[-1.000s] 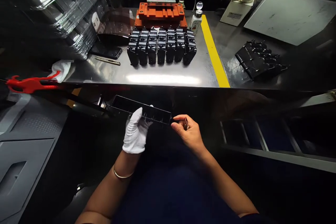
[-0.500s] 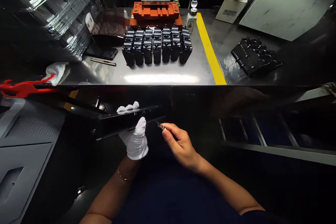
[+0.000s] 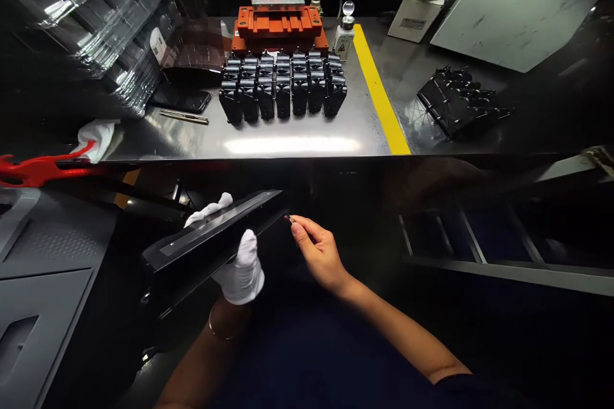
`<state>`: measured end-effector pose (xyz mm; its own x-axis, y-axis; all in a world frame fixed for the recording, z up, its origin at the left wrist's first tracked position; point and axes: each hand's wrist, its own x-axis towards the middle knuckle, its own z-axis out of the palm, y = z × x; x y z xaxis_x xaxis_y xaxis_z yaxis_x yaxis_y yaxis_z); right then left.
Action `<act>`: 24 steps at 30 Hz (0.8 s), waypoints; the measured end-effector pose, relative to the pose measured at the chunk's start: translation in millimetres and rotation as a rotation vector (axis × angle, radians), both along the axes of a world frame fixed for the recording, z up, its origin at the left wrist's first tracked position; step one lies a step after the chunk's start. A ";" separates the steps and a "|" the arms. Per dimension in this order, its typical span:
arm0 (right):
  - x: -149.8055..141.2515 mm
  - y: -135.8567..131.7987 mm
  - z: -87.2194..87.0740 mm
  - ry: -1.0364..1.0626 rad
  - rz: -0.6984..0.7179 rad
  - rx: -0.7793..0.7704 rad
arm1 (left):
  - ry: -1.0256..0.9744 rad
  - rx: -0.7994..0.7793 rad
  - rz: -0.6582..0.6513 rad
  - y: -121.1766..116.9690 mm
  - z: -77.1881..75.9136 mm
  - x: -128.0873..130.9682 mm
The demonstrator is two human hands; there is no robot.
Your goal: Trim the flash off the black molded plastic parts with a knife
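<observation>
My left hand (image 3: 238, 268), in a white glove, is closed round a long black plastic part (image 3: 211, 239) held below the table edge. The part slopes down to the left. The gloved fingertips show over its far edge and the thumb presses its near side. My bare right hand (image 3: 316, 250) is pinched on a small thin tool (image 3: 288, 219) whose tip is right at the part's right end.
On the steel table (image 3: 297, 137) stand rows of black parts (image 3: 282, 84) before an orange fixture (image 3: 278, 25), a small bottle (image 3: 344, 38), a yellow stripe (image 3: 381, 99), another black part (image 3: 455, 105), clear trays (image 3: 96, 6), a phone (image 3: 180, 99) and a red tool (image 3: 38, 167).
The left hand has turned and tilted the black part, so its left end dropped lower and nearer. The right hand moved slightly left, keeping the tool at the part's end.
</observation>
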<state>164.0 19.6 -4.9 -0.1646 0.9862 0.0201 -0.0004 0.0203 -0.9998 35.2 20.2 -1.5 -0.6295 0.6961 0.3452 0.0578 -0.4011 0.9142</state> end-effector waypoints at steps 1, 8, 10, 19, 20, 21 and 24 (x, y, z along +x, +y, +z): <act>0.9 1.1 -2.7 -0.024 -0.034 0.030 | -0.022 0.046 -0.006 2.6 1.5 1.4; 6.8 -1.8 -5.0 -0.214 -0.044 0.265 | -0.230 0.024 -0.044 4.8 9.4 11.2; 8.1 -0.8 -5.3 -0.198 -0.074 0.242 | -0.213 -0.006 -0.034 2.9 13.2 12.3; 17.5 1.0 -33.5 -0.182 -0.156 0.144 | -0.239 -0.056 -0.026 -3.7 23.9 13.4; 22.1 1.0 -41.4 -0.189 -0.181 0.092 | -0.260 -0.063 -0.015 -4.2 28.2 10.2; 27.3 1.1 -49.0 -0.197 -0.210 0.038 | -0.292 -0.059 -0.009 -4.5 33.4 6.1; 41.1 0.4 -59.4 -0.208 -0.230 -0.069 | -0.363 -0.063 -0.014 -3.1 48.6 -6.9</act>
